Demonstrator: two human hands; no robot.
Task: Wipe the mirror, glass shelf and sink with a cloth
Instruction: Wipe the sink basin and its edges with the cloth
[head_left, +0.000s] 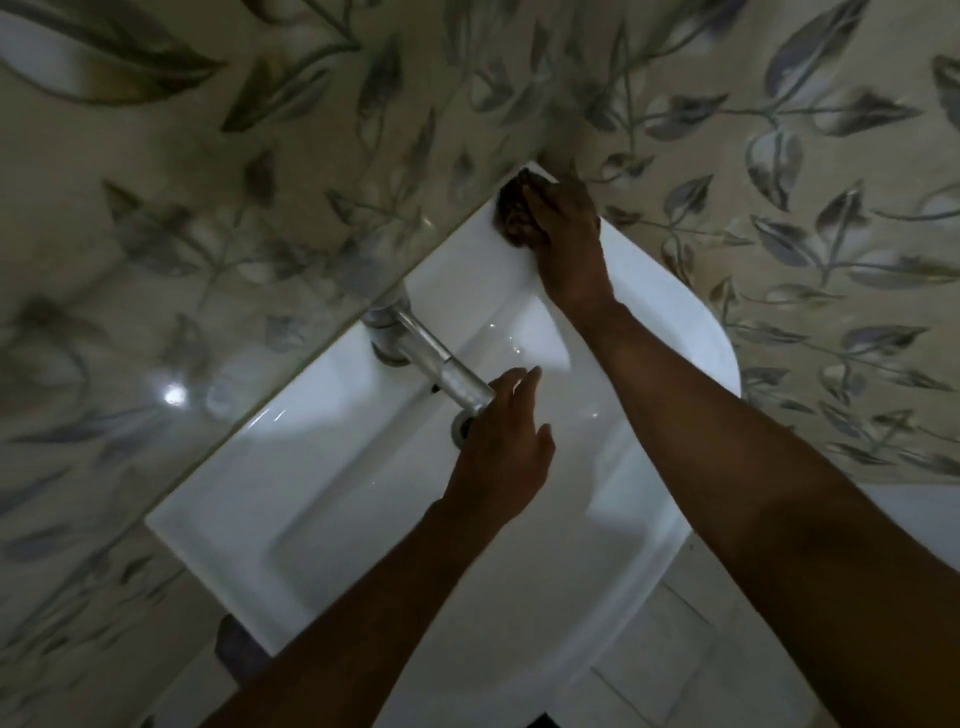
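Note:
A white sink (332, 499) is fixed against a leaf-patterned wall and fills the middle of the head view. My right hand (566, 239) presses a dark cloth (511, 210) flat on the sink's far corner, where the rim meets the wall. Most of the cloth is hidden under the fingers. My left hand (506, 447) hovers over the basin beside the tip of the chrome tap (441, 358), fingers apart and holding nothing. The drain (460, 428) shows partly under the tap's spout. Neither the mirror nor the glass shelf is in view.
Glossy leaf-patterned tiles (208, 234) cover the wall behind and to the right of the sink, with a light glare at left. Pale floor tiles (691, 649) lie below the basin's front edge. A dark object (239, 649) sits under the sink's near left corner.

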